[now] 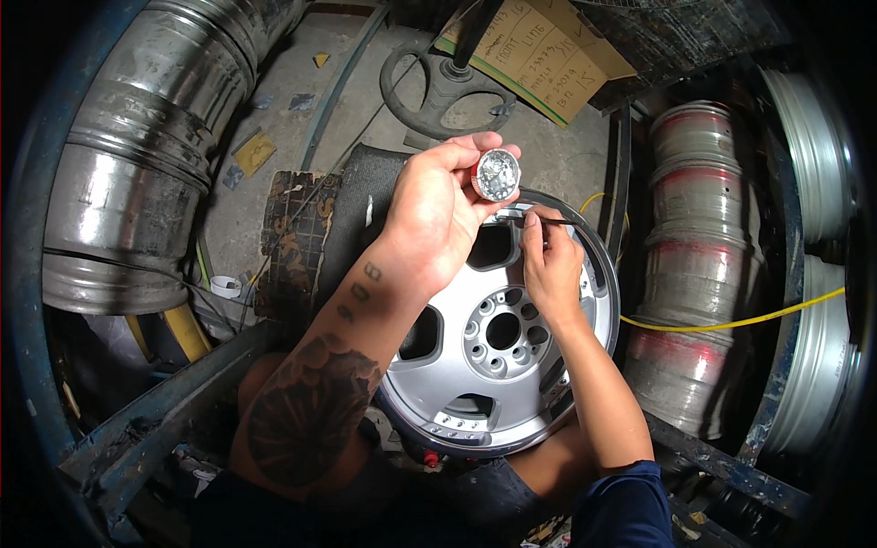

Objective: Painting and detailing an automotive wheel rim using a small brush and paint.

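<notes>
Small cup (499, 176) held just left of the thin dark tool (564, 222)

The small cup, silvery inside, is pinched in the fingers of the left hand (434, 208), above the far edge of the silver wheel (525, 397). The thin dark tool is pinched by the right hand (554, 265), its long axis roughly crosswise; whether the wheel is touched by it cannot be told. Rightward, a gap is left before the stacked rims (692, 212); beyond, concrete floor (553, 151) is seen around a steering wheel (455, 70).
</notes>
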Tool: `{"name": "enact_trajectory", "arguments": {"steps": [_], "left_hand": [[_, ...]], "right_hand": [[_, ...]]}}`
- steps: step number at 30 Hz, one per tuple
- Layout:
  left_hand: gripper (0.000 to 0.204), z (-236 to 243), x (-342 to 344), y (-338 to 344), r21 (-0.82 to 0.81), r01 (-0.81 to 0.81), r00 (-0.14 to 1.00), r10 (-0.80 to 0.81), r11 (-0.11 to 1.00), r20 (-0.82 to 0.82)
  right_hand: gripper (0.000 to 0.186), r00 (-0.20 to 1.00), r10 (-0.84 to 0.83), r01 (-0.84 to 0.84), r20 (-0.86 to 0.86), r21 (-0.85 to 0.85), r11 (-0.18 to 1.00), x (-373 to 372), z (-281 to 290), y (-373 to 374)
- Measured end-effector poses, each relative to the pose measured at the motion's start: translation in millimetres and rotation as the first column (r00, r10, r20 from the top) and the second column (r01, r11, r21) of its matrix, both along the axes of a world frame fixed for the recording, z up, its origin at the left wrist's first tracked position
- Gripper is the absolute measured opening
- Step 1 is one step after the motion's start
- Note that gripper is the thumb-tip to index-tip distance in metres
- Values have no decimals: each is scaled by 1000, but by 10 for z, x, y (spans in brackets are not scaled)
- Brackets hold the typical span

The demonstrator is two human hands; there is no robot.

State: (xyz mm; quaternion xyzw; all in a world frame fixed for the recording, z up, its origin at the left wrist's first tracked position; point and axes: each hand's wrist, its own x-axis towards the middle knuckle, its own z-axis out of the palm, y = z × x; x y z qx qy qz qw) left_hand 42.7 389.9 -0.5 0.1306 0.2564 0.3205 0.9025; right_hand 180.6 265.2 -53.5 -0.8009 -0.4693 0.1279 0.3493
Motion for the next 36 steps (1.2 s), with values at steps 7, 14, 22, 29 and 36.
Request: {"name": "enact_trajectory", "arguments": {"steps": [7,14,22,29,36], "left_hand": [[25,1,-7,-3,1,1,1000,-1,1000,-15],[26,26,20,-15,19,0,997,1,1000,-78],[26,10,17,-29,60,20,992,-12,998,-125],[26,-1,37,-72,73,41,991,-32,996,-131],[26,15,52,-85,67,43,991,-35,997,-126]], "right_hand": [[16,999,-32,34,-21,52,998,2,-62,5],[19,972,-78,112,-223,144,983,122,1,-52],[21,939,159,61,-306,601,797,56,537,-51],[15,958,287,-221,-17,598,770,-26,627,-108],[20,966,260,-228,-12,443,867,-23,580,-105]]}}
